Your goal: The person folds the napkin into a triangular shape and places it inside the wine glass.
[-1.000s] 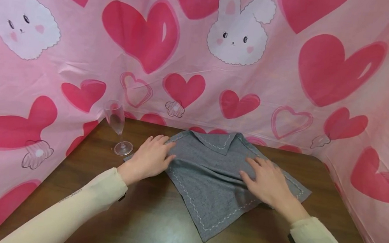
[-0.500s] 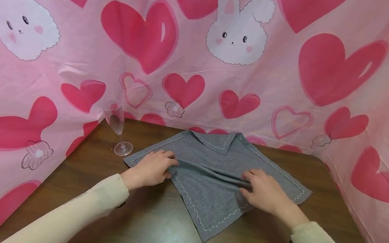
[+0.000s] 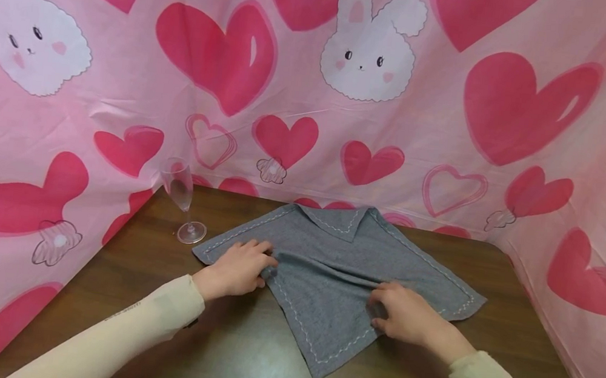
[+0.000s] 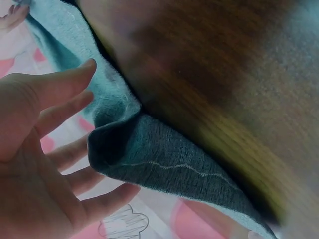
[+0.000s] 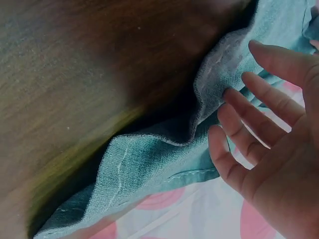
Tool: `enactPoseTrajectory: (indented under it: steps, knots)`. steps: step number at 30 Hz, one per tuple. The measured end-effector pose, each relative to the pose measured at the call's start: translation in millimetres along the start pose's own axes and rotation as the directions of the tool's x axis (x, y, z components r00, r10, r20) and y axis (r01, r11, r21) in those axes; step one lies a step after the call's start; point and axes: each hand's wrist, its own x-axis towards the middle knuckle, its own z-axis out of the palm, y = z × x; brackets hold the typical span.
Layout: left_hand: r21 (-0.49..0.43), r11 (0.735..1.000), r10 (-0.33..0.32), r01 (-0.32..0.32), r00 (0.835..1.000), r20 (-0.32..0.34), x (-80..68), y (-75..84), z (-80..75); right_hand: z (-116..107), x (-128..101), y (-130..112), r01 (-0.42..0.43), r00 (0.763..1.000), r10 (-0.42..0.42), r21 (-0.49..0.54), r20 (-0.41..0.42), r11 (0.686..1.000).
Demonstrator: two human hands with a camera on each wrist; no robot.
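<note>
Left hand [image 3: 237, 269] grip: fingers curled, pinching a raised ridge of the grey napkin [image 3: 335, 280] near its left corner. The left wrist view shows the cloth tucked between thumb and fingers [image 4: 75, 172]. Right hand [image 3: 406, 316] grip: same thing, fingers bunched on the same ridge toward the napkin's right half; the right wrist view has the fabric folded up against the fingertips [image 5: 234, 134].

Change over the last second: both hands were lying flat on the cloth, fingers spread. They've since pulled back toward the body and closed, gathering a horizontal pleat that runs between them. The near point of the napkin has crept slightly away from the tabletop [image 3: 243, 353] edge, and the right corner now lifts a little.

My read: that's the start of an accordion fold, first pleat formed and not yet pressed flat.

Napkin sits mid-tabletop as a diamond, far corner folded down. Champagne flute [image 3: 181, 198] stands upright at the far left, just beside the napkin's left corner, not touching. Pink heart-and-bunny sheet [image 3: 454, 94] hangs behind.
</note>
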Motion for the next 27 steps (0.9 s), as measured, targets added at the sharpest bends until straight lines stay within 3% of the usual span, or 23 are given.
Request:
enactPoseTrajectory:
  steps: [11, 20, 27]
  knots:
    - [0.023, 1.0, 0.022, -0.021, 1.0, -0.014, -0.7, 1.7, 11.1, 5, -2, -3, 0.098, 0.995, -0.099, 0.027, 0.034, 0.995]
    - [0.039, 0.996, 0.085, -0.084, 0.996, -0.034, -0.2, 4.7, 21.8, 4, -5, -6, 0.096, 0.99, -0.102, 0.06, 0.102, 0.994]
    - [0.07, 0.991, 0.112, -0.11, 0.993, -0.036, 1.3, 4.9, 23.9, 6, -8, -12, 0.155, 0.984, -0.158, 0.035, 0.086, 0.987]
